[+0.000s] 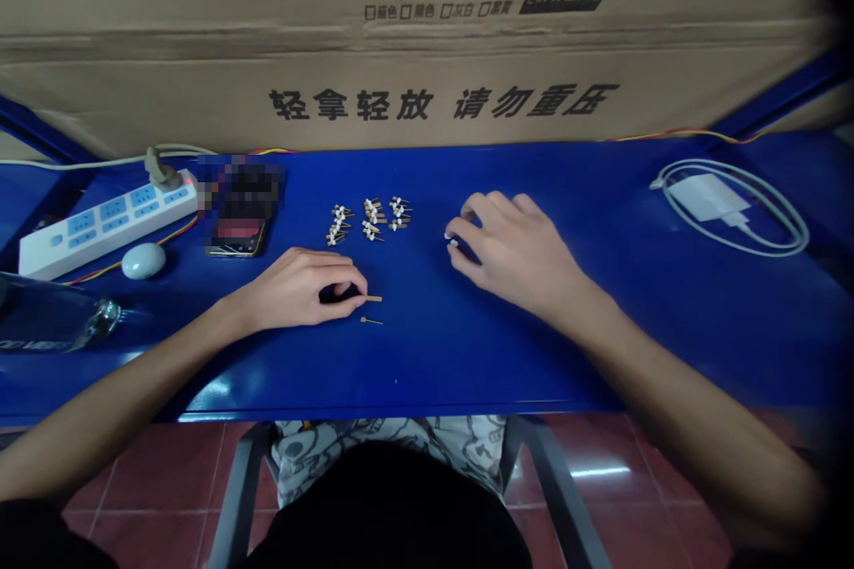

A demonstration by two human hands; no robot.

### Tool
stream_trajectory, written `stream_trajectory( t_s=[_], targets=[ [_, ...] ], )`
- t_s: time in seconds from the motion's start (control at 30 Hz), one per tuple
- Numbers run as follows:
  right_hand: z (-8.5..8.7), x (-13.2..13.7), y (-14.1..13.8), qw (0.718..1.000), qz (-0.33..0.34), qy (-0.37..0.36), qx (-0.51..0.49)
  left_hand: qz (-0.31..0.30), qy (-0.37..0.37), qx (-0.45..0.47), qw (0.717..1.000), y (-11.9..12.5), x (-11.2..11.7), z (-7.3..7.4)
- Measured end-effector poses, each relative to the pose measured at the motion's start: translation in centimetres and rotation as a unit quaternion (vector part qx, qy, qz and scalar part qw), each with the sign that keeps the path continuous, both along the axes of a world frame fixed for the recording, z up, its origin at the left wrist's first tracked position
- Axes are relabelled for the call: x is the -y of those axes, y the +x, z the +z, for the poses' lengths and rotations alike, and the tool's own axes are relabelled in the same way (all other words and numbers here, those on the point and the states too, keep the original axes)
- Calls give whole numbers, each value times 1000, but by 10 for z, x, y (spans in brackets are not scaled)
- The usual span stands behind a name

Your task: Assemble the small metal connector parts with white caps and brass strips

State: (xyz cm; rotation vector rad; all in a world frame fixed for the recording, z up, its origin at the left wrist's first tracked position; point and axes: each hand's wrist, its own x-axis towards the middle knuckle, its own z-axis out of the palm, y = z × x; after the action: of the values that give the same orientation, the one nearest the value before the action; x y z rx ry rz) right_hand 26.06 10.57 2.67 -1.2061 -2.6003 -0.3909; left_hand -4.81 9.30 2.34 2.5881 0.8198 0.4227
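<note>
Head view: left hand [294,290] pinches a brass pin [374,298] just above another [372,320].

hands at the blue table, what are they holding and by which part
Left hand: a brass pin, pinched by one end. Right hand: a small white piece at the fingertips.

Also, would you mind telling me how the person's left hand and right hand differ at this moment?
The left hand pinches a thin tan-shafted pin, while the right hand has a small white piece at its fingertips. The left hand lies nearer the front table edge than the right hand. Both rest over the blue table, either side of the pin clusters.
</note>
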Motion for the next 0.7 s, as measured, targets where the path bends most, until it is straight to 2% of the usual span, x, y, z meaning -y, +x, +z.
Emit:
stream_trajectory(
  t_s=[0.13, 0.3, 0.4, 0.53, 0.7],
  targets=[
    [-7, -2, -11, 999, 1, -10, -40, -16, 6, -5, 1000, 0, 0, 0],
    [-24, -10, -32, 998, 46, -24, -31, -19, 6, 17, 1000, 1, 1, -4],
    [-30, -12, -34, 996, 73, -28, -46, -15, 20, 30, 999, 2, 2, -7],
    [-31, -6, -28, 986, 115, -62, -105, 6, 50, 33, 998, 3, 3, -12],
    [-24, 7, -29, 969, 188, -102, -126, 25, 111, 18, 993, 4, 3, -16]
  ],
)
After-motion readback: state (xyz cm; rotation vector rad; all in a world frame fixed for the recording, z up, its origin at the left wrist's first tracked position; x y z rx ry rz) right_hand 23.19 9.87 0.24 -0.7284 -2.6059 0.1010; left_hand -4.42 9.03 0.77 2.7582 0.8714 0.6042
